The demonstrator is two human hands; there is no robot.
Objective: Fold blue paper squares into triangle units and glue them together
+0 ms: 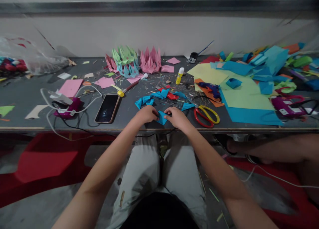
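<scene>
A small folded blue paper (161, 118) lies at the table's front edge between my two hands. My left hand (148, 114) has its curled fingers on the paper's left side. From the right, my right hand (175, 116) pinches the paper's other side between thumb and fingers. Just beyond them, several folded blue paper pieces (152, 96) form a loose arc. A red object (171, 95), partly covered, lies among these pieces. Scissors (205, 116) with red and yellow handles rest right of my right hand.
A phone (107, 108) and a purple power strip (69, 108) with cables lie left. Folded paper crowns (150, 60) stand at the back. A glue stick (179, 76) stands upright; a blue glue gun (210, 90) lies near paper sheets (249, 92). Another person's leg (269, 149) shows at right.
</scene>
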